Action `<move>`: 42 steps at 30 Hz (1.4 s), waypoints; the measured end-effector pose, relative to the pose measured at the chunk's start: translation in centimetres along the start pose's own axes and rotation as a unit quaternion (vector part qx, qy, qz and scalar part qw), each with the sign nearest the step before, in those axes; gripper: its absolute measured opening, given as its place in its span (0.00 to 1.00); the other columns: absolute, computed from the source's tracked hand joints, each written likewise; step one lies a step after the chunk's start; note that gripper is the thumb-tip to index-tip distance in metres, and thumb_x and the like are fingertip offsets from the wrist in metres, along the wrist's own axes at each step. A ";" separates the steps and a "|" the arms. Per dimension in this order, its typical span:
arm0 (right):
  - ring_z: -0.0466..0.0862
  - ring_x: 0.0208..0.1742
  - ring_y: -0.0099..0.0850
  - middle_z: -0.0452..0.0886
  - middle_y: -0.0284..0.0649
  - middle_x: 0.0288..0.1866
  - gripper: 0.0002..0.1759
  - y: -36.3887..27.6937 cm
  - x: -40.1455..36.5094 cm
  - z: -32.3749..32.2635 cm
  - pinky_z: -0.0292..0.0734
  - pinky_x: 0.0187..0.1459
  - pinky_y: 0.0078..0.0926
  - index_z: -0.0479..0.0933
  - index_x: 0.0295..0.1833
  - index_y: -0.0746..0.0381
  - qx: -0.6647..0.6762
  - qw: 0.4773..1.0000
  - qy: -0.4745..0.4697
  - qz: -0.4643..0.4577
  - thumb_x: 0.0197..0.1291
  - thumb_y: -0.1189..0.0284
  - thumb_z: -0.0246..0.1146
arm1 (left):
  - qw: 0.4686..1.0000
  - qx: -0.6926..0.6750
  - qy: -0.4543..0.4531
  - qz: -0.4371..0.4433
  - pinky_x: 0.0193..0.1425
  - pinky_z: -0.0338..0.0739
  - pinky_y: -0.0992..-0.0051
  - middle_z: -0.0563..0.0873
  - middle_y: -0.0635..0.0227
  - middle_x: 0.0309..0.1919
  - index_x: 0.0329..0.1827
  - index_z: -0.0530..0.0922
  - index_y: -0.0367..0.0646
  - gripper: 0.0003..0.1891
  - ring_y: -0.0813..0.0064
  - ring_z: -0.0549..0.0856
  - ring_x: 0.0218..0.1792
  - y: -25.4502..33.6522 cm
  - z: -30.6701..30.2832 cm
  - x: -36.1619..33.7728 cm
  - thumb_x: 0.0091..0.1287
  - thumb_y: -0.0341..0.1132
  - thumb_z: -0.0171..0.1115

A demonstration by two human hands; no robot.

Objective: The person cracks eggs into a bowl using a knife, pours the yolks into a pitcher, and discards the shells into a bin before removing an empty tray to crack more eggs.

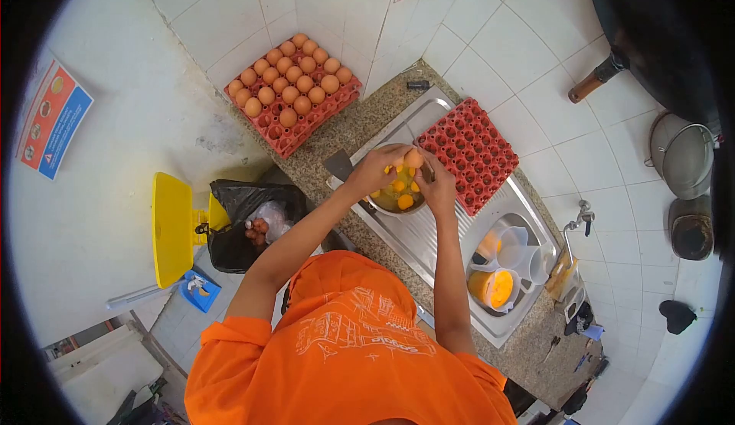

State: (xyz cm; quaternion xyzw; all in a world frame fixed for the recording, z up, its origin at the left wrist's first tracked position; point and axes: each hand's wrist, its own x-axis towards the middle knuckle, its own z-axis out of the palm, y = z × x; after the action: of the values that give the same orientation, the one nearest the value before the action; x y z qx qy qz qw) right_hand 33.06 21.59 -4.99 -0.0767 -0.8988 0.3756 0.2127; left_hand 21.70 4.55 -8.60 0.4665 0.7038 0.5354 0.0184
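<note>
Bench [348, 130], speckled stone, carries everything around the bowl. Steel sink unit [417, 237]: its drainboard lies under the bowl, and its basin, further along to the right of the bowl, holds plastic jugs [509, 260]. Full egg tray [291, 92], red: behind and left of the bowl, in the corner. Empty tray [468, 153], red: just right of the bowl. Black bin bag [233, 207]: below the bench edge, left of the bowl, with what look like shells inside. Bowl [398, 212], metal: several yolks [404, 201] already in it. Left hand [375, 171] and right hand [438, 184]: they meet over the bowl's far rim, each grip pinching one side of the egg [413, 158]. Egg: brown, directly above the bowl, held between both sets of fingertips. Handling note, as a judgement: keep the egg low and centred over the bowl, part the halves with the thumbs at the crack rather than squeezing, let the contents drop clear of the rim, and check for shell fragments before carrying the halves to the bag. Not determinable: whether the shell is already split, where the thumbs sit, the number of yolks, the jugs' contents and the far right of the bench, which is cut off by the dark lens border.
</note>
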 end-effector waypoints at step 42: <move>0.72 0.25 0.17 0.76 0.28 0.23 0.11 0.5 -11.2 -0.8 0.67 0.29 0.23 0.85 0.49 0.65 0.113 0.957 0.016 0.266 0.73 0.67 0.68 | 0.887 -0.244 0.222 -0.324 0.56 0.83 0.71 0.85 0.65 0.50 0.70 0.74 0.41 0.28 0.70 0.86 0.51 0.7 -13.9 -3.3 0.68 0.33 0.72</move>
State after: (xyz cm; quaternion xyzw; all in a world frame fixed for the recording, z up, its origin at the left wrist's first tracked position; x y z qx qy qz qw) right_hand 43.49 19.15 -8.50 -0.2947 -0.7942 0.5161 0.1267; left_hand 16.67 -7.92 -3.73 0.0619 0.6485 0.7443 0.1471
